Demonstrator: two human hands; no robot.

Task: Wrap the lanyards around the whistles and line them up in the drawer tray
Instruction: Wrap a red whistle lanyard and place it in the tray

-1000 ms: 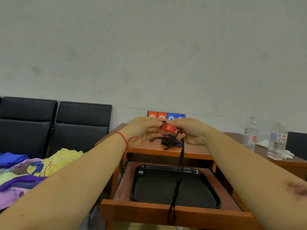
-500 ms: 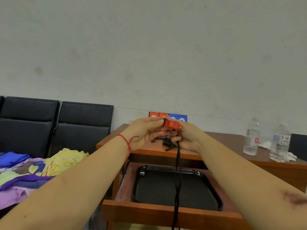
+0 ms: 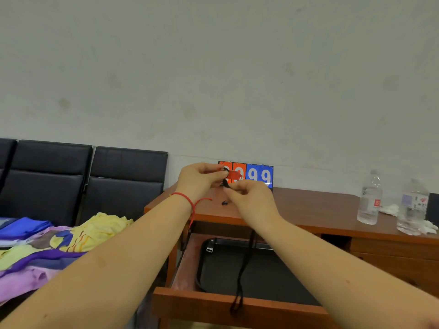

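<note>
— Head view, from where you stand: what have the fingers (image 3: 215,167) got?

— The left hand (image 3: 198,180) is raised above the far edge of the worktop (image 3: 308,205), fingers pinched narrow round a small red whistle (image 3: 234,174). Only the whistle's right end shows past the fingertips; the rest is tucked behind them. It sits right in front of the red cards of a flip scoreboard (image 3: 259,175), so the outline is hard to separate.

— And the other hand?

— The right hand (image 3: 251,198) is just below and to the right, its fingers curled closed on the black lanyard (image 3: 242,269). A short stretch of cord runs taut from the whistle down into that pinch, with a dark loop lying across the whistle beside the left thumb.

— Where does the cord go from there?

— It disappears behind the right wrist, comes out under the worktop edge and hangs straight down across the black tray (image 3: 213,269) in the open drawer (image 3: 202,302). Its looped end dangles over the drawer front. The tray itself looks bare apart from the cord passing in front of it.

— Anything else on the worktop?

— A small dark bit (image 3: 224,203) lies between the two wrists; I cannot tell what it is. Two water bottles (image 3: 369,198) stand well off to the right beside some crumpled white tissue (image 3: 389,209). On the left, black chairs (image 3: 123,181) line the wall, with coloured clothes (image 3: 47,243) heaped on them.
</note>
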